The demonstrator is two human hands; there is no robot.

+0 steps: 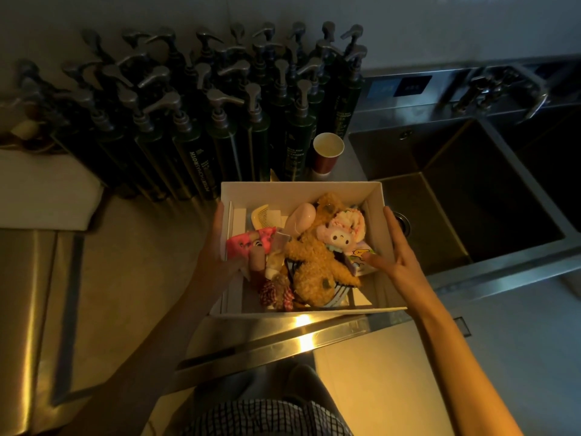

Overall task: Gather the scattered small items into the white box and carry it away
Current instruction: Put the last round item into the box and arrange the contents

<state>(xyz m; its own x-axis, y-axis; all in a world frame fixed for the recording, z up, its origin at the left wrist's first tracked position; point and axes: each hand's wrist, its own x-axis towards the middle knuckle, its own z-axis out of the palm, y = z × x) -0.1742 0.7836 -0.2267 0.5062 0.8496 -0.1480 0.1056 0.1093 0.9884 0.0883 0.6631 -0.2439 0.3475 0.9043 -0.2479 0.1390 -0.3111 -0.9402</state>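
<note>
The white box (298, 188) sits at the counter's front edge, full of small items: a brown plush bear (311, 262), a pink-and-white bunny plush (338, 236), a yellow comb (262, 214), a pink egg-shaped case (301, 217), a pink toy (251, 243) and a patterned scrunchie (275, 294). My left hand (217, 250) grips the box's left wall, thumb inside. My right hand (394, 253) presses flat on the right wall, thumb over the rim inside.
Several dark pump bottles (195, 121) crowd the counter behind the box. A red paper cup (327, 152) stands just behind its far wall. A steel sink (456, 190) with a faucet (503, 89) lies to the right. A white folded cloth (41, 190) lies left.
</note>
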